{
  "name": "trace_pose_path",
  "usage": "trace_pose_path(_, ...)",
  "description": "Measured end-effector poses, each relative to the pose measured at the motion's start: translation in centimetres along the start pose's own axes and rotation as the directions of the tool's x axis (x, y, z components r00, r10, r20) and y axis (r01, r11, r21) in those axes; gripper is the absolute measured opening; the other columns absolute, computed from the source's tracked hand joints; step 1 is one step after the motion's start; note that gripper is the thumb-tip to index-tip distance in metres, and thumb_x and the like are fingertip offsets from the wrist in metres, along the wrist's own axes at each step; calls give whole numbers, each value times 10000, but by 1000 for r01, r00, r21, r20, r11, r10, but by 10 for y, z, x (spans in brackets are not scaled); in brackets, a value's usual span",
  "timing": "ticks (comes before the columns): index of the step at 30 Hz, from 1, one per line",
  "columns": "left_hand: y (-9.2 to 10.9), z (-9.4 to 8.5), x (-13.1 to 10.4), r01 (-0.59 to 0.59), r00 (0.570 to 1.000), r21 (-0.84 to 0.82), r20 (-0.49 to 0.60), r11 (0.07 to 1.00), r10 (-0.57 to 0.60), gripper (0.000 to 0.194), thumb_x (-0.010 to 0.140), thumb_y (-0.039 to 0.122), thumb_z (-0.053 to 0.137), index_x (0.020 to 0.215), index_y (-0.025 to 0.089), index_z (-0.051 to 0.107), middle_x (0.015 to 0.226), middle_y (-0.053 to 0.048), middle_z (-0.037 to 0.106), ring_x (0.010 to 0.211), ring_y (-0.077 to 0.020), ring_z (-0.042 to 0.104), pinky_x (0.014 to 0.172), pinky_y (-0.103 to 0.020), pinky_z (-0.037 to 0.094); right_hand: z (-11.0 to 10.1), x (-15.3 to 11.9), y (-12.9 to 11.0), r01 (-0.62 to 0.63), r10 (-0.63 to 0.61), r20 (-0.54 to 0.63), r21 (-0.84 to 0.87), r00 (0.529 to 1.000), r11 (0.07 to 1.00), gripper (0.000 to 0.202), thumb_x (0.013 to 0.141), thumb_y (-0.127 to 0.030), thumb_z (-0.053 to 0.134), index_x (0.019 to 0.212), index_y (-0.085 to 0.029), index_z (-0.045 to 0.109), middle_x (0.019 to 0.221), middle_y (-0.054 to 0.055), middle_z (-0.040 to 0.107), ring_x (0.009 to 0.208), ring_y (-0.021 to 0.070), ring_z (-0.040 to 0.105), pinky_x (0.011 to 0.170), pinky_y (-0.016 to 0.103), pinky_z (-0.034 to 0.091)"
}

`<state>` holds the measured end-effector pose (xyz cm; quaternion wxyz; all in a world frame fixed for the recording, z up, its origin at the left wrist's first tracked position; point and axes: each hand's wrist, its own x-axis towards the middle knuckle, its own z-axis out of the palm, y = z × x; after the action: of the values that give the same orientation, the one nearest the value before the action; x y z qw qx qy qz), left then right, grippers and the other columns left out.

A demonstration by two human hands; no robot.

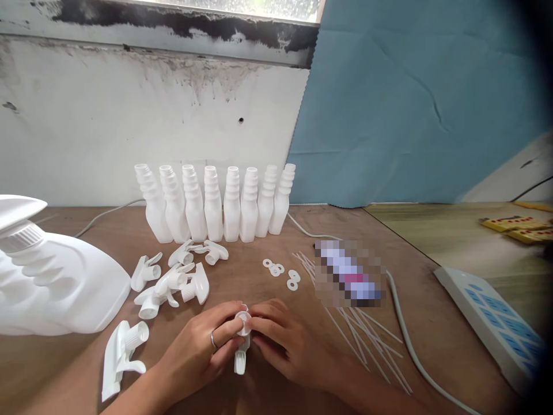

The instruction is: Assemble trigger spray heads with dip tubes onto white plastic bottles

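Between both hands, low in the middle of the head view, is a white trigger sprayer head [241, 362] with its round collar turned up toward me. My left hand [207, 340], with a ring on one finger, is closed around its left side. Fingertips of my right hand [285, 340] press at the collar's opening from the right; whether they pinch a washer there is hidden. Several loose sprayer heads [149, 302] lie to the left, one of them [123, 351] near my left forearm. Flat white washers [292, 276] lie beyond my right hand.
Several white bottles [232, 207] stand uncapped in a row by the wall. A large white spray bottle [82, 282] lies at left. Thin white tubes [371, 340], a pixelated object [349, 274], a grey cable [401, 317] and a power strip [488, 323] are at right.
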<state>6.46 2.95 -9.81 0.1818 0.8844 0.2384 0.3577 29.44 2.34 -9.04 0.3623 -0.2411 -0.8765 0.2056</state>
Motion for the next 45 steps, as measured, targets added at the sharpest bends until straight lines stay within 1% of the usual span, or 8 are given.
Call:
trace_pose_path(10,4,-4,3,39,998,-12,48,999,-38,386,960,80,452,1322,210,418,1290,-110,501,1202,-165,503,1003,-260,443,3,-1,3,-61,61,48,-4,997,998,359,958,-72,483,1288,-214,487,1262,83,517,1082,228,489,948,390,388)
trace_pose_path(16,1,-8,3,-46,997,42,57,998,44,244,966,89,479,1204,133,508,1307,-136,503,1218,-158,485,1033,-252,414,6,0,3,-45,46,87,-15,995,999,359,962,-56,463,1294,-188,493,1293,103,504,1156,226,485,990,356,412)
trace_pose_path(24,1,-3,2,-15,998,-11,68,1000,16,376,967,50,445,1324,167,459,1341,-114,482,1292,-168,414,1081,-299,387,2,15,0,54,-52,21,-92,998,994,244,1059,-121,346,1034,-146,587,952,84,587,899,202,532,809,325,484)
trace_pose_path(29,3,1,0,20,999,-29,35,999,-19,395,959,41,447,1331,170,421,1338,-111,481,1283,-158,426,1075,-280,383,-1,12,0,45,-45,17,-50,999,998,267,997,-47,373,1150,-151,565,1050,106,582,995,233,512,881,386,440)
trace_pose_path(35,8,1,0,131,991,-78,38,988,-128,398,977,102,440,1347,220,356,1315,-73,478,1245,-129,453,1047,-237,377,-33,10,-2,0,-3,-107,-31,994,1000,377,928,3,384,1201,-175,573,1072,93,571,960,208,536,847,363,432)
trace_pose_path(40,12,-3,4,212,973,-92,115,973,-201,350,976,129,404,1305,248,389,1274,-60,463,1189,-132,465,1011,-243,384,-79,16,9,-80,15,-209,-304,978,949,267,911,-6,405,939,-159,622,918,55,620,822,185,567,743,313,415)
trace_pose_path(43,13,-5,7,221,969,-65,127,973,-212,307,964,132,414,1254,231,415,1240,-65,472,1139,-140,482,978,-253,394,-107,21,16,-279,233,-159,-411,959,868,254,904,-51,401,874,-149,633,885,48,634,761,175,573,683,293,391)
trace_pose_path(45,13,-5,7,196,975,-53,115,979,-189,291,956,124,421,1233,213,423,1219,-77,482,1115,-150,488,960,-268,401,-122,22,22,-453,469,-97,-489,878,746,235,915,-94,429,899,-171,650,882,23,638,750,167,570,675,278,378)
